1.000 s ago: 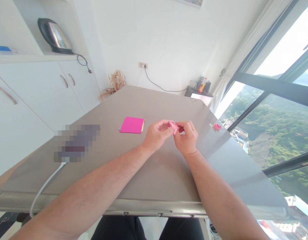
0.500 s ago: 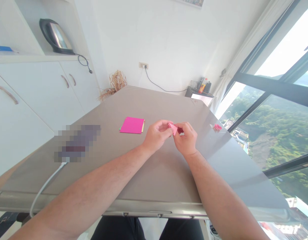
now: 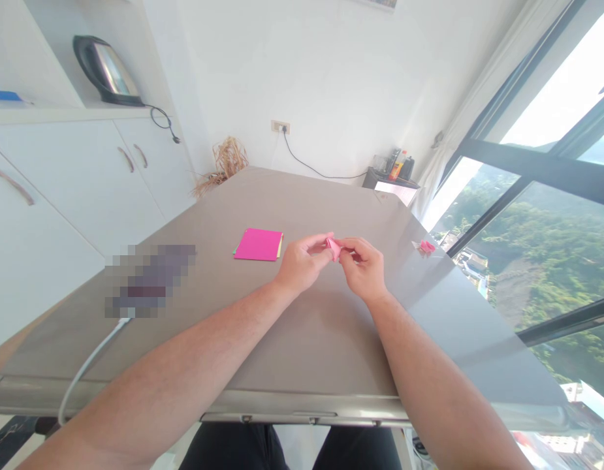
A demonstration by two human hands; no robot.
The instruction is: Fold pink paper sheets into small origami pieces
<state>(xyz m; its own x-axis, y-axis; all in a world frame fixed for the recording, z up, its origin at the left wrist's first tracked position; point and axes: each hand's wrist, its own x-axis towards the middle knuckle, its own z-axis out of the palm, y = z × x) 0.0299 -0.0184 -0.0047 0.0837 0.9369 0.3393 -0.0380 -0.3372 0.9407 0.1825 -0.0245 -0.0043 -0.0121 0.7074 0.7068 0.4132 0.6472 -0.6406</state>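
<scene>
Crossing the near edge of the table (image 3: 306, 352), the person's two bare forearms lead up to hands that meet over its middle. Nearer on the left, a white cable (image 3: 81, 372) runs up to a pixelated object (image 3: 152, 281) whose details cannot be made out.

Between the fingertips of both hands, held just above the tabletop, is a small folded pink paper (image 3: 333, 249). It should be very light and fairly soft, with some stiffness where layers are folded together; it probably grips well against skin but would crumple or tear under a hard squeeze. The sounder holds are likely the layered edges and creased corners, taken with light fingertip pressure rather than a whole-hand grasp.

The left hand (image 3: 304, 262) is partly curled, pinching the paper's left side between thumb and fingers. The right hand (image 3: 366, 266) is more tightly curled, thumb and forefinger drawn together at the paper's right side; its remaining fingers are bent inward, and whatever they touch is hidden.

A little farther off, left of the hands, lies a stack of square paper (image 3: 258, 245), magenta on top. Well to the right, near the table's edge, sits a small pink piece (image 3: 426, 247). Beyond, a kettle (image 3: 110, 72) stands on a shelf.
</scene>
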